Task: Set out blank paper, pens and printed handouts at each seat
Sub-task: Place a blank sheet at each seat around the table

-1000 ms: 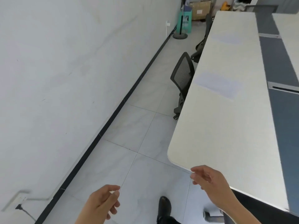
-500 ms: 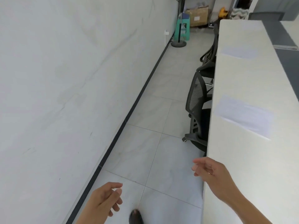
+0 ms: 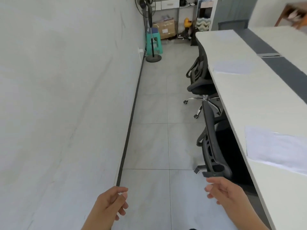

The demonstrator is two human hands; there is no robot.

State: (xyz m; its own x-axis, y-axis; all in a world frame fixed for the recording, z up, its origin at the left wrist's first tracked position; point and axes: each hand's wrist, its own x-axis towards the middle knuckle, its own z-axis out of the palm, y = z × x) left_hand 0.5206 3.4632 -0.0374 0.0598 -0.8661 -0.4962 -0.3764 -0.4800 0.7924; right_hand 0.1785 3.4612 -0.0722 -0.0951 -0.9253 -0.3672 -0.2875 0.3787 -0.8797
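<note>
Both of the person's hands are held out low in front of the body, apart from each other and holding nothing. The left hand (image 3: 111, 203) has its back turned up, its fingers (image 3: 122, 211) loosely curled under and the thumb (image 3: 121, 190) lying along the top, close to the forefinger. The right hand (image 3: 223, 190) sits a little higher and further forward, palm turned inward, fingers slack and bent toward the left, with its bare forearm (image 3: 245, 216) running down and to the right.

I see a matt, smooth pale table (image 3: 259, 100) with thin white paper sheets (image 3: 275, 146), black plastic chairs (image 3: 214, 146) on a shiny chrome base (image 3: 201, 101), and glossy grey floor tiles (image 3: 149, 143).
</note>
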